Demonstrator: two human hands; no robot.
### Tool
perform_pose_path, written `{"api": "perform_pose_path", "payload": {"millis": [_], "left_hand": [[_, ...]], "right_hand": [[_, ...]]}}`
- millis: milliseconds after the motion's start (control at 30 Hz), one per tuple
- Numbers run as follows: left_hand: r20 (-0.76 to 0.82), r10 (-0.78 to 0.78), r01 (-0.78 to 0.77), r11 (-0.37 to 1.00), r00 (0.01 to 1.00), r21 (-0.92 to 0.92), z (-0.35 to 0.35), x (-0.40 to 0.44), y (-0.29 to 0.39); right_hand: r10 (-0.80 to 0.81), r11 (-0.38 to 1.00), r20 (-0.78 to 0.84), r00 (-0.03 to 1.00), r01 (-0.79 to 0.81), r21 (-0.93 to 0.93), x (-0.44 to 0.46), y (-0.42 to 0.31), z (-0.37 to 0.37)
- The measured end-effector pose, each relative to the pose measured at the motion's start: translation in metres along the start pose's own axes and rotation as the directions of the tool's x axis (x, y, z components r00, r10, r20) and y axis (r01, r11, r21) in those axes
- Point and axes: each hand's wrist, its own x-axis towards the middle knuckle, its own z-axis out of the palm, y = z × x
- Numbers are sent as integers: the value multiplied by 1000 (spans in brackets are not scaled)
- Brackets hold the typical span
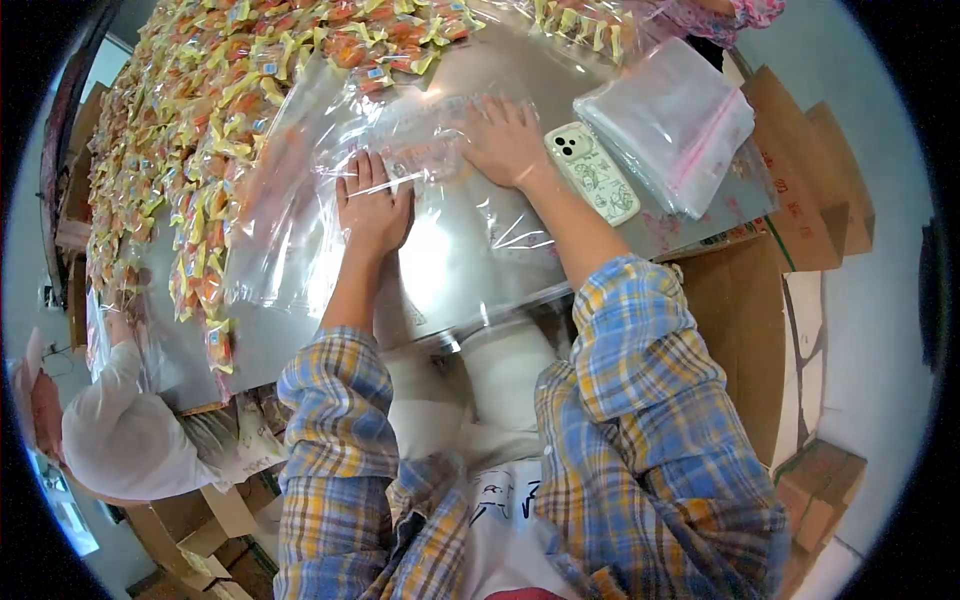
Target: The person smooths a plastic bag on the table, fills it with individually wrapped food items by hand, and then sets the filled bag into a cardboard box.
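A large clear plastic bag [300, 215] lies flat on the metal table [450, 290]. My left hand [375, 205] rests on the bag, fingers extended and pointing away from me. To its right, my right hand [506, 145] is spread flat, palm down, over the bag's upper right part. Neither hand grips anything. Just right of my right hand is a phone in a pale green patterned case [592, 173]. Beyond it sits a stack of clear bags [670, 120] with a pink strip.
Many small yellow and orange packets [210, 110] cover the table's left and far side. A person in white [130, 430] is at the left edge; another person's patterned sleeve [755, 12] shows at the far right. Cardboard boxes [740, 330] stand on the right.
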Motion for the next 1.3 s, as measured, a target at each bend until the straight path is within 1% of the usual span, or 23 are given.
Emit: {"api": "perform_pose_path", "payload": {"millis": [67,133,167,267,367,467,567,600,667,700,733,767,833,867,967,1000,1167,1267,1300], "left_hand": [[-16,-10,10,1000,1000,-4,5,12,11],[-22,-40,40,999,999,-3,5,23,25],[-30,-33,32,999,999,-13,4,26,30],[-37,-11,8,997,999,-77,12,31,39],[-35,16,-19,996,999,-89,13,34,38],[-22,37,-40,993,999,-113,4,27,38],[-10,53,-54,991,999,-121,2,26,34],[-40,82,-86,989,996,-123,4,24,28],[-45,87,-91,989,995,-113,6,19,15],[-51,86,-91,990,995,-106,5,18,6],[-56,192,-190,981,980,38,7,18,-13],[-49,171,-169,985,984,43,13,17,-22],[-40,145,-143,988,989,61,6,11,-32],[-52,133,-133,991,990,0,4,10,-36],[-65,110,-110,994,992,10,4,12,-37],[-15,90,-90,996,996,1,-4,13,-34],[-35,87,-88,996,996,-15,-4,20,-37],[-60,89,-90,996,994,-6,1,28,-38],[-58,87,-88,996,995,-9,2,29,-38]], "right_hand": [[45,999,-1,999,-45,2,12,-2,5],[52,999,-19,998,-52,-8,18,-4,10],[56,998,-30,998,-57,-13,20,-6,12],[87,995,6,996,-87,48,18,-8,5],[62,994,46,997,-58,-91,19,-7,4],[73,997,43,996,-74,5,19,-9,2],[77,997,41,996,-78,4,18,-7,6],[73,997,48,996,-74,22,16,-7,4],[51,997,58,997,-54,55,16,-7,-3],[43,998,74,996,-45,35,16,-6,-5],[34,999,90,995,-36,19,16,-6,-7],[27,1000,101,994,-28,6,18,-5,-9],[22,999,25,999,-23,44,16,-5,-4],[31,997,-13,999,-30,65,15,-6,1],[42,999,36,998,-43,18,14,-9,-6],[57,998,35,998,-57,-7,14,-7,-3],[66,994,52,996,-62,-89,24,-7,6],[33,999,-19,999,-33,-12,27,-1,14],[44,999,-17,999,-45,-18,29,-1,14]]}}
